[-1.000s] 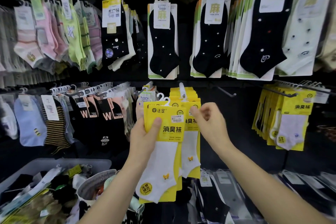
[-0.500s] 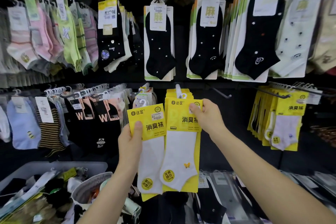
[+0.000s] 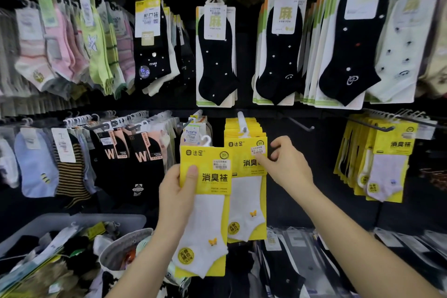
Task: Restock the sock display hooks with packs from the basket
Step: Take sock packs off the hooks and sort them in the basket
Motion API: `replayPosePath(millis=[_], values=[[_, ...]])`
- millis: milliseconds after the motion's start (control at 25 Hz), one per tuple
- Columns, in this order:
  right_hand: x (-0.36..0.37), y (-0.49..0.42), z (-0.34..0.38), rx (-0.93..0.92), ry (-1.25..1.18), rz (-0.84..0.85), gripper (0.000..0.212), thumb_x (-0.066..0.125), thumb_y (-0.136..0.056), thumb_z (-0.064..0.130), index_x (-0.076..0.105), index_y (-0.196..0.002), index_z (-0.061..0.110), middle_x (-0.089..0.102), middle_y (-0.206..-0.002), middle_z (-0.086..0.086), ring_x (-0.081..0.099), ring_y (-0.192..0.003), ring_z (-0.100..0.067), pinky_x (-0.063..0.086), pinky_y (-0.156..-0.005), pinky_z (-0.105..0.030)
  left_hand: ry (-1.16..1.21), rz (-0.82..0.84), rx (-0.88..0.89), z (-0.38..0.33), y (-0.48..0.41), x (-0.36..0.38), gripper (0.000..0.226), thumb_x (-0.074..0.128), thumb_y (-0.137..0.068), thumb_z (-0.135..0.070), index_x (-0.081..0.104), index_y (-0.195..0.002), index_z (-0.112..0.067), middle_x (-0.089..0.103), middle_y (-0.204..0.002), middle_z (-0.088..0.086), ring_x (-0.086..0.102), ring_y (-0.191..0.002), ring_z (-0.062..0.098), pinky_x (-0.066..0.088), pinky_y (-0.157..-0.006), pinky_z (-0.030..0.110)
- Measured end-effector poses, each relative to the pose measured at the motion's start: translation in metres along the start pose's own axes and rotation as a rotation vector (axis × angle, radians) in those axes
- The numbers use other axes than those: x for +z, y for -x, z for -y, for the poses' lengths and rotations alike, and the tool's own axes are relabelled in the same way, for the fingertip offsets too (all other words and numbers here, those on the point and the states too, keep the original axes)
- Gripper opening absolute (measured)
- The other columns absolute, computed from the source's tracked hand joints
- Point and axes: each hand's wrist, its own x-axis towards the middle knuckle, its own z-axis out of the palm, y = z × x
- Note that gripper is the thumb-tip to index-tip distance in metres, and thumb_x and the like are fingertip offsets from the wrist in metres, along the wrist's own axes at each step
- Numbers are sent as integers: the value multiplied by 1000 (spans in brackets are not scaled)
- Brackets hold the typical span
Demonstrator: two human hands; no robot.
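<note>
Sock pack (image 3: 210, 172) (flat yellow card)

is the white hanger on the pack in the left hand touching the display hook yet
Apart. The head view shows the white hanger on the pack in the left hand, left of the display hook, with a clear gap between them.

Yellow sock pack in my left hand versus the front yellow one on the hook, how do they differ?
The held pack is gripped by the left hand, hanger free; the hung pack hangs on the hook. The held pack sits lower, overlapping the hung pack's left edge. Both: yellow card, white butterfly sock.
</note>
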Motion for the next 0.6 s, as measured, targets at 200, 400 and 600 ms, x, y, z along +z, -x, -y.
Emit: replayPosePath(millis=[200, 400, 600], values=[[1, 19, 6, -65, -620, 129, 34, 42, -97, 36, 64, -79, 19, 65, -65, 7, 56, -57, 1, 45, -53, -16, -7, 126, 4, -11, 4, 44, 17, 52, -93, -23, 61, -80, -17, 65, -75, -4, 59, -63, -3, 48, -57, 17], [-9, 12, 2, -89, -556, 82, 16, 57, -92, 28, 63, -78, 23, 71, -70, 8, 67, -67, -7, 53, -60, -24, 16, 168, -38, -17, -6, 70, 24, 52, -94, -27, 59, -88, -5, 68, -88, 17, 66, -80, 27, 54, -71, 39], [-12, -7, 12, -13, -500, 55, 15, 59, -90, 26, 64, -77, 21, 72, -71, 3, 69, -69, -14, 53, -59, -34, 27, 173, -143, -22, -23, 82, 31, 52, -94, -27, 59, -92, 3, 67, -91, 22, 64, -85, 35, 52, -75, 44]])
